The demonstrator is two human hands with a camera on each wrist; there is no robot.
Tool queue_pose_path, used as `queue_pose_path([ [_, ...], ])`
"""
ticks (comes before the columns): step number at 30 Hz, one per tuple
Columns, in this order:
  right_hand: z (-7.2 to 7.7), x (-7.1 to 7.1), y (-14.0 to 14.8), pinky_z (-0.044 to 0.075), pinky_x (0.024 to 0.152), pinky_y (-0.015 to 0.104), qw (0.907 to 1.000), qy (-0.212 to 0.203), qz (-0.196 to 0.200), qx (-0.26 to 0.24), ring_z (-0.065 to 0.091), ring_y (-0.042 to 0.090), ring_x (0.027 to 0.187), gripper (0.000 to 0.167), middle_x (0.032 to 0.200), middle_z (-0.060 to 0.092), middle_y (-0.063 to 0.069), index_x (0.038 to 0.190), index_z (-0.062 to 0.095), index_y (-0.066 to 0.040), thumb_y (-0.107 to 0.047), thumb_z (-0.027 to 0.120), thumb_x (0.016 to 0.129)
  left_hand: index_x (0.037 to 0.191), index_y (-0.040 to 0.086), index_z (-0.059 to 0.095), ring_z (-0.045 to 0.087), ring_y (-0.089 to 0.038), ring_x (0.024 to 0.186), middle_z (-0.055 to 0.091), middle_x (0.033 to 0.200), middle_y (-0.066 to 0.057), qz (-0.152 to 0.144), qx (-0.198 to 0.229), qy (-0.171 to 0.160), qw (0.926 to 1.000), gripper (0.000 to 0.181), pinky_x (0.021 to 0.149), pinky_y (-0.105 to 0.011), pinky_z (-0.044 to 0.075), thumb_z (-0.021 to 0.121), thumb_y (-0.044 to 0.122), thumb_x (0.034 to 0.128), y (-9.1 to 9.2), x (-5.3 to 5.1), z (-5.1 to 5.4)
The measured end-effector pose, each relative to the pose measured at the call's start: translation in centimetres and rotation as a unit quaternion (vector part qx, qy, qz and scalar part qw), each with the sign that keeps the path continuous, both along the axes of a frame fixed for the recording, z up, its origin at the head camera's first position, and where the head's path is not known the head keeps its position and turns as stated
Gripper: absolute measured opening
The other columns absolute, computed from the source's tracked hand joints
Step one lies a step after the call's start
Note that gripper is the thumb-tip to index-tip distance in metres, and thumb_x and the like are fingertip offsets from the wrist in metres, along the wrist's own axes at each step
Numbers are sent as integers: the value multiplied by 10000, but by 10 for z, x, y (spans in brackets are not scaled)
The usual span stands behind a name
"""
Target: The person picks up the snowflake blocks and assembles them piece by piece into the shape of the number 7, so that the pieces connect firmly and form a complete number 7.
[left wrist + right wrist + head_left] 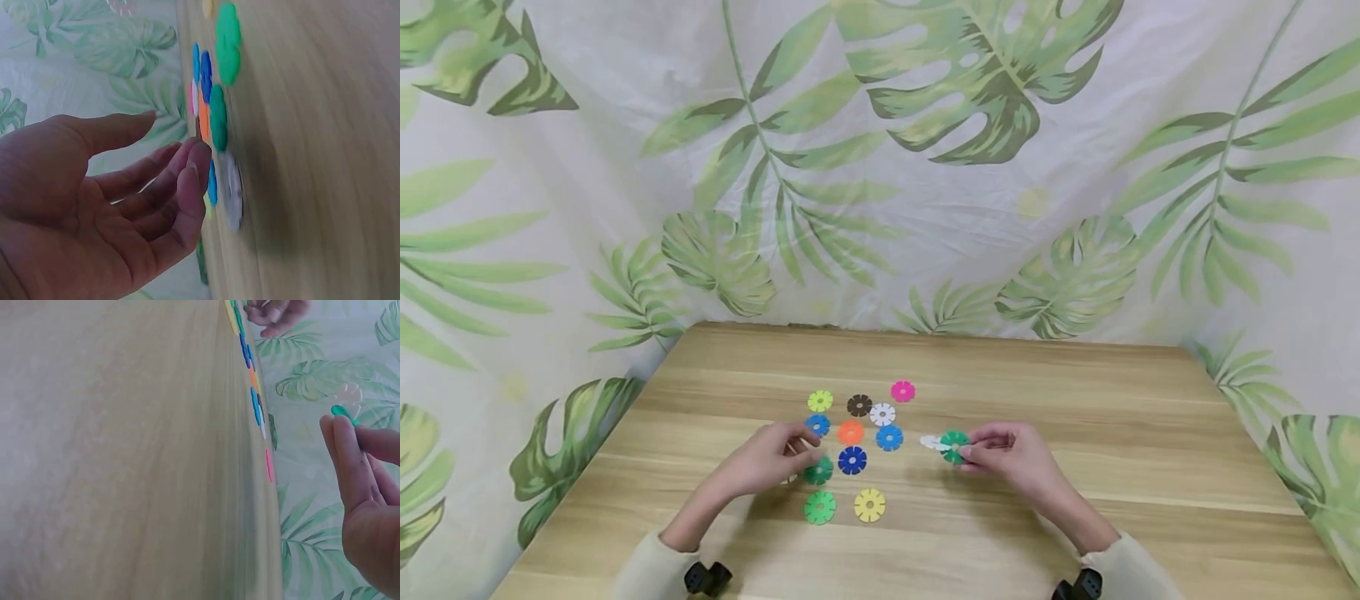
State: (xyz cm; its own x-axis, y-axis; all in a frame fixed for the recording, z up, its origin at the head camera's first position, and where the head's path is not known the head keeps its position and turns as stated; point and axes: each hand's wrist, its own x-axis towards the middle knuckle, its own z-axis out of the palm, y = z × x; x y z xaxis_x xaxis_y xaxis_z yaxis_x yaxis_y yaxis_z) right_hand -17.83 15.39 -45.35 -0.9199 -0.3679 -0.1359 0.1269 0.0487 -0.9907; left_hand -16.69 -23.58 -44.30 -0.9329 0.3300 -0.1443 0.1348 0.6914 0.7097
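My right hand (1011, 458) pinches a green notched disc (953, 447) joined to a white disc (932, 442), held above the table; in the right wrist view the white disc (349, 395) stands beyond the fingertips. My left hand (767, 458) hovers over the left of the loose discs, fingers loosely bent, thumb apart, holding nothing. Beneath and beside it lie a dark green disc (818, 471), a blue disc (817, 426) and a white disc (232, 190), which the hand mostly hides in the head view.
Flat on the wooden table (1112, 400) lie more discs: orange (851, 432), dark blue (852, 461), blue (890, 438), white (882, 414), brown (860, 406), pink (903, 392), yellow-green (820, 401), light green (820, 507) and yellow (870, 505). A leaf-patterned cloth (850, 167) hangs behind.
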Motion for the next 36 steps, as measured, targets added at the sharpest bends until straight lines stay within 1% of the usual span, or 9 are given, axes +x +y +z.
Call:
queue_pose_path([
  [2,-1,0,1,658,867,375,10000,-12,23,1,801,218,864,347,958,782,109,1175,621,216,4,751,934,1162,-13,709,647,-101,827,723,919,-13,-19,-333,255,9991,267,683,-223,552,734,187,986,-9,3,0],
  [5,-3,1,4,660,862,367,10000,-21,-22,-12,805,232,875,362,965,791,123,1181,625,212,-24,757,940,1151,-17,705,626,-82,786,707,876,13,-36,-578,493,9971,255,661,-210,534,769,122,948,-19,6,1],
  [7,-5,2,5,663,851,359,9999,-57,-87,-43,807,231,869,369,969,795,132,1188,624,213,-32,755,945,1155,-24,701,614,-87,777,695,864,14,-43,-650,576,9962,272,660,-208,527,787,84,920,-22,7,2],
  [10,-7,3,6,667,836,349,9997,-99,-140,-146,808,213,853,381,975,802,143,1201,614,225,-31,745,951,1155,-19,705,605,-104,808,691,887,1,-34,-739,604,9954,300,687,-220,526,810,64,887,-26,8,2],
  [16,-8,4,8,670,826,350,9990,-110,-91,-423,807,208,862,359,968,804,112,1212,579,241,11,701,965,1145,20,721,620,-144,879,702,944,-17,55,-872,578,9945,333,753,-286,556,861,89,851,-31,9,-3],
  [20,-8,3,12,671,820,350,9986,-74,-126,-517,803,197,861,333,959,803,93,1209,568,245,44,676,966,1140,33,722,609,-154,865,688,940,-18,32,-819,551,9951,348,732,-260,531,879,112,839,-32,8,-6],
  [26,-9,1,17,671,827,356,9983,-143,-198,-529,804,196,862,349,960,805,83,1213,574,230,33,700,954,1135,46,724,568,-147,836,662,930,-13,84,-847,455,9953,354,697,-217,475,888,129,832,-31,3,-8],
  [32,-11,0,18,671,832,366,9984,-167,-152,-515,804,201,867,361,974,806,97,1220,574,230,24,704,954,1119,29,719,566,-146,807,655,941,-39,-39,-690,365,9969,349,663,-205,471,889,135,834,-33,3,-9],
  [36,-11,0,18,671,832,371,9985,-175,-100,-512,809,239,890,359,983,805,108,1220,575,229,16,704,961,1107,33,719,563,-148,812,655,952,-44,1,-615,192,9979,338,665,-208,477,890,132,832,-34,2,-8],
])
